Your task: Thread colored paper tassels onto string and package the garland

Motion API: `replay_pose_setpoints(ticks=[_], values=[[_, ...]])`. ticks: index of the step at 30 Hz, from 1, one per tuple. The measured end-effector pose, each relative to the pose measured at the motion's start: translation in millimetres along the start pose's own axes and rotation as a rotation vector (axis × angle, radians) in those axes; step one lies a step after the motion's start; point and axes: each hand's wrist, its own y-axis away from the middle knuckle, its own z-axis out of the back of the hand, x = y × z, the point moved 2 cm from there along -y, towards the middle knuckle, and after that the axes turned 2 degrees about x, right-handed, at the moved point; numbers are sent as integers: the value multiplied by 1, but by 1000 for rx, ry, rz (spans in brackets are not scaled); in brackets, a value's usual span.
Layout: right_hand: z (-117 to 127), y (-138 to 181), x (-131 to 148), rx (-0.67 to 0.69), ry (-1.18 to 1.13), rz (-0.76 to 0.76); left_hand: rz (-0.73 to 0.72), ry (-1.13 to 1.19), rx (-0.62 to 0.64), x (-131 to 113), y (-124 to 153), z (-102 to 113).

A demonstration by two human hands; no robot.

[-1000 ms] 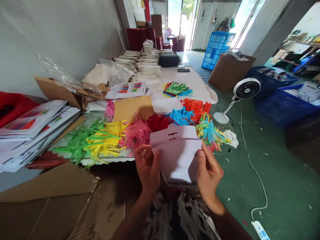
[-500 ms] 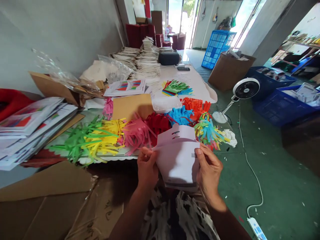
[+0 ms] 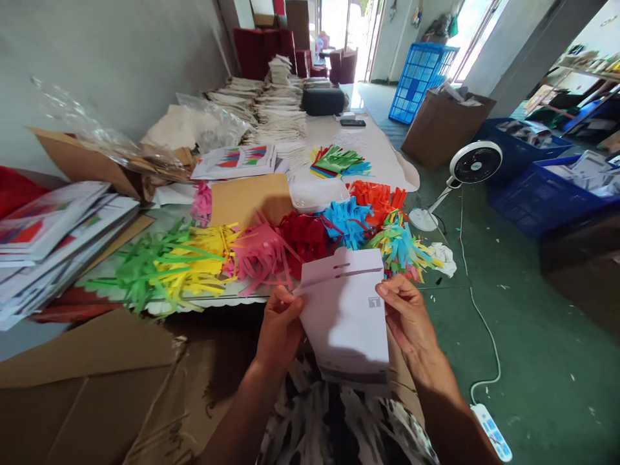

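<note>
Between the two hands, above the lap: a white die-cut card sleeve (image 3: 346, 310) with two small slots near its top fold and a grey square mark at its right edge.

Left hand (image 3: 279, 326): its grip is closing on the sleeve's left edge, thumb on the front, fingers behind.

Right hand (image 3: 405, 311): its grip is pinching the right edge just beside the grey mark, thumb on the front.

Sleeve's upper flap: lying partly lifted, tilting toward the desk (image 3: 213, 300).

Risks, as judged:
- Both grips are sitting on the edges only; an uneven pull is likely to be creasing or skewing the thin card.
- Slots near the fold are weak points; tugging there could be tearing them.
- A loose pinch could be letting the sleeve slide down onto the patterned garment (image 3: 334, 420).

Just beyond the sleeve, on the desk's near edge: fringed paper strips, green (image 3: 145, 271), yellow (image 3: 208, 258), pink (image 3: 259, 255), red (image 3: 305, 236), blue (image 3: 346, 223), orange (image 3: 378, 197), and a mixed bundle (image 3: 400, 248). These are lying near enough for the lifted flap to be snagging them.

Farther out: clear plastic tub (image 3: 320, 192), printed sheets (image 3: 53, 226), brown cardboard (image 3: 87, 361), white floor fan (image 3: 472, 165) with a cord trailing to a power strip (image 3: 490, 431).
</note>
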Motion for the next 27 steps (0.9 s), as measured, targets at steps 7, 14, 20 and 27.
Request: replay_pose_setpoints(ticks=[7,14,20,27], values=[[-3,8,-7,-50,106,136,22,-12,-64,6,-3,5],[-2,13,-15,-40,150,163,-22,-17,-111,10,-6,1],[-2,16,-25,-96,129,197,-139,-77,-170,14,-4,-3],[0,20,-27,-158,61,228,-295,-125,-192,17,1,-2]])
